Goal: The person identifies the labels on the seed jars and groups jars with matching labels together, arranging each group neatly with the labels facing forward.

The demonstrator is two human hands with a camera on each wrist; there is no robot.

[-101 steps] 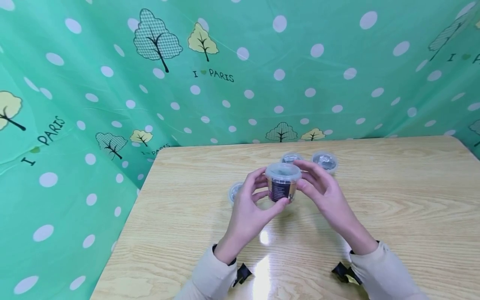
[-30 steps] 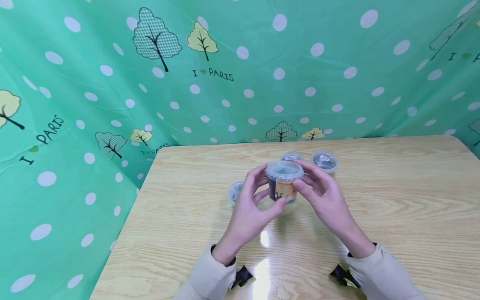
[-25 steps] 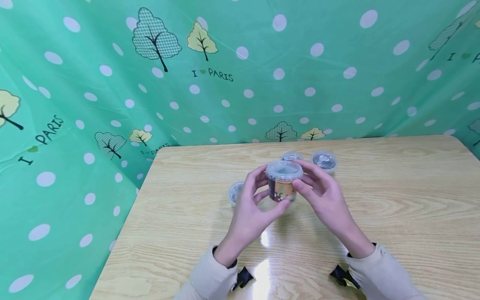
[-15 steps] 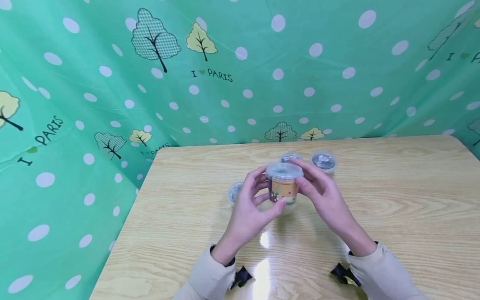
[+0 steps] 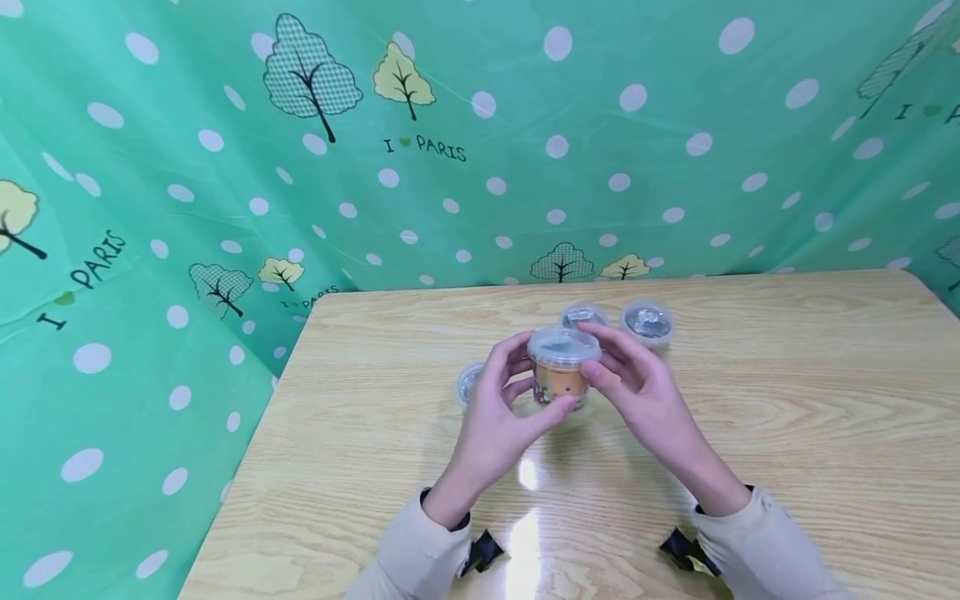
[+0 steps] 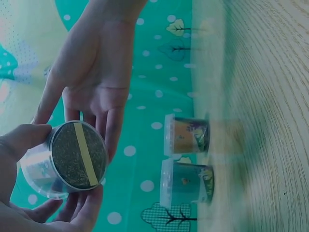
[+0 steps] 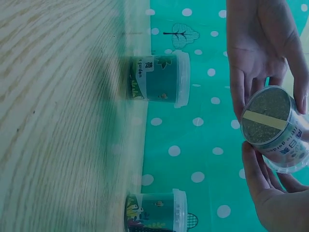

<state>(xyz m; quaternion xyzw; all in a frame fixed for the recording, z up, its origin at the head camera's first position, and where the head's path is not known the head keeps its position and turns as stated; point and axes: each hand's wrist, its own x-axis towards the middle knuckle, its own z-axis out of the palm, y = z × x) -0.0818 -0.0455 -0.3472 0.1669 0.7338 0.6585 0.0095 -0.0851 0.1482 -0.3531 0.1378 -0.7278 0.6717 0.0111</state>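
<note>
A small clear plastic tub (image 5: 557, 379) with a translucent lid and an orange picture label is held above the table in both hands. My left hand (image 5: 495, 417) grips its left side, the thumb low across the front. At the right side my right hand (image 5: 652, 396) holds it, thumb near the rim and fingers behind. In the left wrist view the tub's base (image 6: 77, 159) shows dark, grainy contents and a pale yellow strip across it. The right wrist view shows "little garden" lettering on the tub (image 7: 285, 140). Some fingertips are hidden behind it.
Lidded tubs stand on the wooden table (image 5: 360, 467): one (image 5: 467, 383) partly behind my left hand, one (image 5: 581, 315) behind the held tub, and one (image 5: 647, 322) further right. A green dotted curtain (image 5: 480, 200) hangs behind the table and at the left.
The tub has turned between my hands: a dark text panel faced front earlier, and the orange picture side faces front now. It has tilted slightly. The other tubs have stayed in place.
</note>
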